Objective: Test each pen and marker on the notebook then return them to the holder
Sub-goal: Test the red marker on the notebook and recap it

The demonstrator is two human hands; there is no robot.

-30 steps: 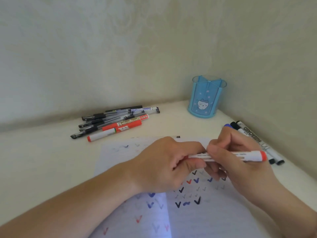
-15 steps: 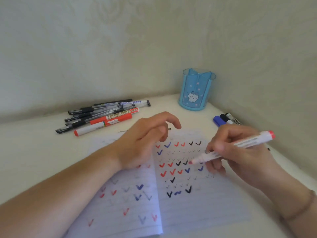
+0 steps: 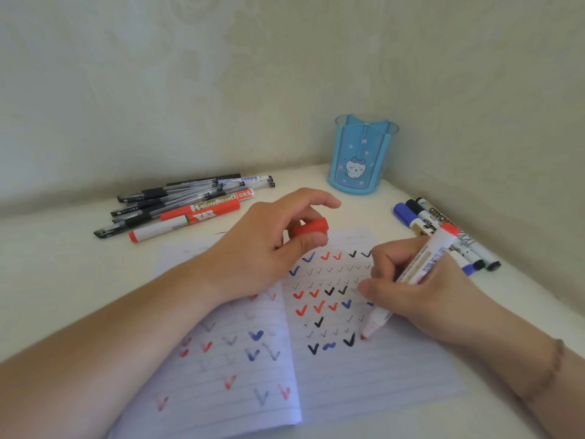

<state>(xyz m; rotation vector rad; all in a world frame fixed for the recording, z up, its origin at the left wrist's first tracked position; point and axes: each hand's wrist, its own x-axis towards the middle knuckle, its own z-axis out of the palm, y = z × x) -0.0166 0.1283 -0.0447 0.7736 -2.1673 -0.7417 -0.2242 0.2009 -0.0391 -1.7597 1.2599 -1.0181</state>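
Observation:
An open lined notebook [image 3: 364, 381] lies in front of me, its pages covered with red, blue and black check marks. My right hand [image 3: 421, 289] grips an uncapped red whiteboard marker [image 3: 424, 264], whose tip touches the right page beside a black check mark. My left hand [image 3: 269, 245] rests over the notebook's top and pinches the marker's red cap [image 3: 311, 229] between thumb and fingers. The blue pen holder [image 3: 364, 153] stands empty in the back corner.
A pile of black pens and two red whiteboard markers [image 3: 186, 207] lies at the back left. Blue and black markers [image 3: 443, 229] lie to the right, by the wall. Walls close off the back and right sides.
My left hand pulled the red cap off the marker and moved away with it. My right hand turned the marker tip-down and lowered it onto the right page.

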